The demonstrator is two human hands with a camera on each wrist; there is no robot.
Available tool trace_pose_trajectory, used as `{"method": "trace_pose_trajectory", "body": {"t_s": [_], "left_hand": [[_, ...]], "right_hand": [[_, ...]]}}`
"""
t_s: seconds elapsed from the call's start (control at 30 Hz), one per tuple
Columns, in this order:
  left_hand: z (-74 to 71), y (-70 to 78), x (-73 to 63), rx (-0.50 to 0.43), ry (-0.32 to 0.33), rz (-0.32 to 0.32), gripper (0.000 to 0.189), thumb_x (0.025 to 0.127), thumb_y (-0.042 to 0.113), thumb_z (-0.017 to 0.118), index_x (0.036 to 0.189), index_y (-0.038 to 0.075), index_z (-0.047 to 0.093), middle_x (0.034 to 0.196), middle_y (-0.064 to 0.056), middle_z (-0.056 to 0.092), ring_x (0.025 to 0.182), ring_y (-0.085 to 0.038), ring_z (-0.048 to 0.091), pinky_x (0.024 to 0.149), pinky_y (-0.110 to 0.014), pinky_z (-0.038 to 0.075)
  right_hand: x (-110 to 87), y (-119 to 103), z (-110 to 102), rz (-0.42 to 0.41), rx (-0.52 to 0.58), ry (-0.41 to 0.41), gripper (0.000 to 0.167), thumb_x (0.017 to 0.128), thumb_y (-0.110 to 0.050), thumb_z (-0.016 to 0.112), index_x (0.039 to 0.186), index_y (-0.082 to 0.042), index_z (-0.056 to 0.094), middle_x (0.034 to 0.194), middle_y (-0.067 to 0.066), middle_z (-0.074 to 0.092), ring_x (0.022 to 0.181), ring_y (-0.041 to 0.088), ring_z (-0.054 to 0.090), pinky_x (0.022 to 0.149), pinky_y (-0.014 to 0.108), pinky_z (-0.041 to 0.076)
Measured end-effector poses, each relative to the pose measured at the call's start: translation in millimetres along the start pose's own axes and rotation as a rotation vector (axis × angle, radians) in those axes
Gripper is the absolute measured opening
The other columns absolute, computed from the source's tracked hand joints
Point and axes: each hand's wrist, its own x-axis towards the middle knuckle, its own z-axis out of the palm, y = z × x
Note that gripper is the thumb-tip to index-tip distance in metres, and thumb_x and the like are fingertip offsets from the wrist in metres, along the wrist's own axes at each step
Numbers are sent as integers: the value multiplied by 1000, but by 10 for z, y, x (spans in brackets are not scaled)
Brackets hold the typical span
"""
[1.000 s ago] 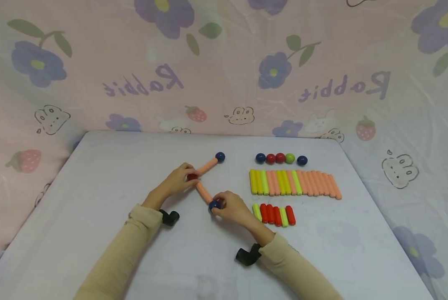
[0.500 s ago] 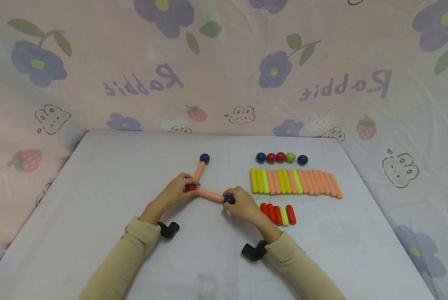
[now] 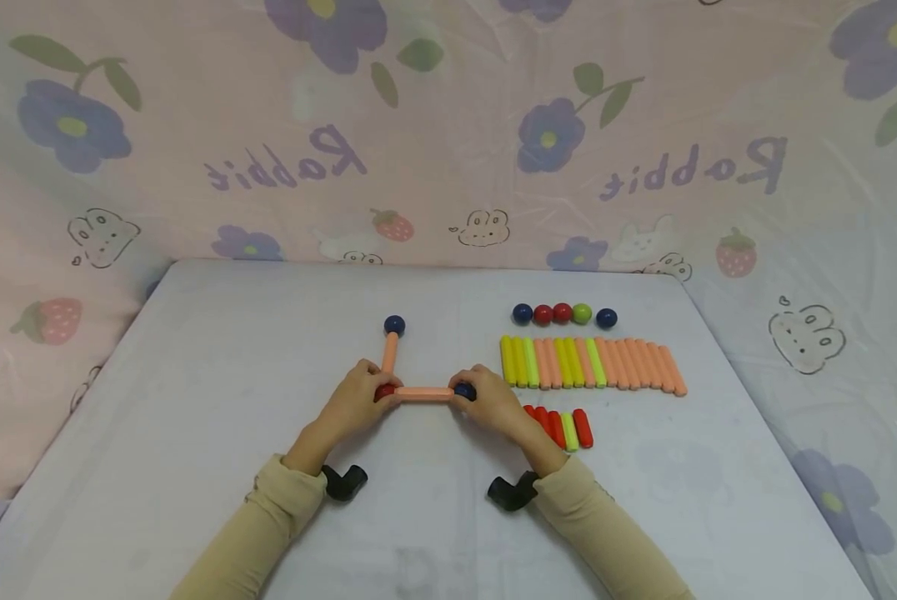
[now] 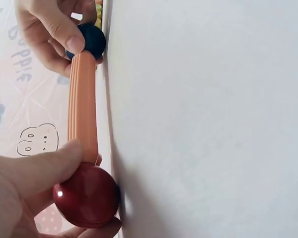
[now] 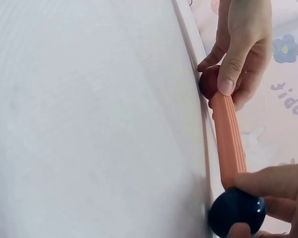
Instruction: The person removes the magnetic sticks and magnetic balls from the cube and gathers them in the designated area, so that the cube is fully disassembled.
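Observation:
An L-shaped piece of orange rods and balls lies on the white table. At its corner is a red ball (image 4: 87,195), which my left hand (image 3: 354,398) grips between thumb and fingers. From there an orange rod (image 3: 424,394) runs right to a dark blue ball (image 5: 237,212). My right hand (image 3: 493,403) pinches that blue ball, its thumb by the rod's end. A second orange rod (image 3: 390,352) points away from me and ends in another dark blue ball (image 3: 394,326). Fingers partly cover both gripped balls.
Back right, a row of blue, red and green balls (image 3: 562,313) sits behind a long row of yellow, green and orange rods (image 3: 568,364). Short red and green rods (image 3: 556,429) lie nearer, partly behind my right hand. A printed curtain (image 3: 433,150) rises behind the table.
The piece has turned counterclockwise and come nearer to me. One rod swung from slanting to lying straight across, the other now points away. Both hands stayed on their balls; the right moved rightward.

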Motion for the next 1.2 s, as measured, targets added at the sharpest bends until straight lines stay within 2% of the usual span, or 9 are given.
{"method": "trace_pose_trajectory", "body": {"t_s": [0.4,0.6,0.77,0.93,1.0,1.07,1.2], "left_hand": [[50,3,6,-17,34,-26,16,88,14,68,101,5,72,110,-24,58,94,-31,58,76,-37,47],[38,20,19,-30,17,-59,17,89,16,68,102,6,72,114,-24,58,97,-31,58,77,-37,47],[37,17,27,-49,6,-83,19,89,17,68,103,6,72,114,-24,57,96,-30,57,76,-34,45],[37,-3,29,-75,-1,-109,18,89,17,68,103,6,72,114,-23,57,95,-30,57,74,-31,44],[34,-7,28,-76,-4,-115,19,89,17,68,104,6,72,115,-24,57,96,-30,57,75,-32,44],[29,-7,27,-77,-9,-121,20,89,17,68,104,5,72,115,-24,57,96,-30,57,76,-33,45],[24,3,30,-86,-16,-126,20,89,17,68,105,5,71,116,-24,57,97,-30,57,77,-36,47]], "right_hand": [[50,42,19,-40,26,24,14,87,-9,66,100,-7,69,102,13,64,95,25,59,94,43,51],[62,44,37,-51,15,50,13,84,-8,66,97,-6,69,99,13,65,91,24,59,90,40,52],[44,35,29,1,24,87,10,86,-12,67,95,-7,67,97,12,64,86,22,56,83,37,52],[15,73,-45,50,126,92,14,89,-16,66,102,-8,65,107,14,63,95,25,56,92,42,52],[12,107,-87,55,165,82,17,91,-17,64,106,-9,65,113,15,62,98,25,55,92,40,52],[12,153,-139,48,191,74,19,91,-17,64,109,-9,64,116,15,62,95,24,54,85,35,51],[-5,262,-274,41,248,75,24,92,-19,63,115,-9,62,116,15,61,77,18,52,66,22,45]]}}
